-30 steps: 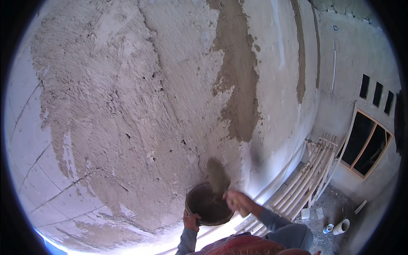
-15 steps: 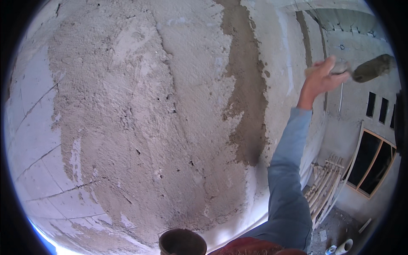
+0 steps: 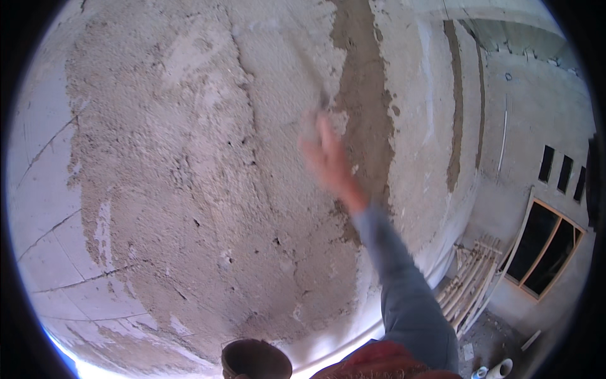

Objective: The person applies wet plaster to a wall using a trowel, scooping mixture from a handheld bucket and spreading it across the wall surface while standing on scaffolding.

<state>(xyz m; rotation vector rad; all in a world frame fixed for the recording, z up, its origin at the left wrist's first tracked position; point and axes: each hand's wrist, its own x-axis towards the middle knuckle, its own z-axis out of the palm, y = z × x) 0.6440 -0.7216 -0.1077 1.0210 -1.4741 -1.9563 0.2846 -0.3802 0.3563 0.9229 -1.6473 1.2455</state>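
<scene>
My right hand [image 3: 331, 158], smeared by motion, is raised in front of the rough plastered wall [image 3: 189, 151]. Its fingers are closed round a trowel [image 3: 324, 99], whose neck shows as a dark blurred spot and whose blade is only a faint streak above the hand. Just right of the hand, a darker strip of wet mortar [image 3: 369, 95] runs down the wall. At the lower edge stands the dark round mouth of a bucket [image 3: 257, 359]; what holds it up is hidden. My left hand is out of the picture.
Two thinner dark mortar strips, one of them a long band [image 3: 455, 107], lie farther right. Wooden poles [image 3: 473, 278] lean in the right corner near a wood-framed window [image 3: 544, 249]. Pipe pieces [image 3: 500, 369] lie on the floor. Bare pale blocks [image 3: 47, 252] show at left.
My right hand has swung left and down from the far right to the wall beside the wet strip. The mortar-coated trowel blade, plain before, is now blurred. The view has shifted slightly.
</scene>
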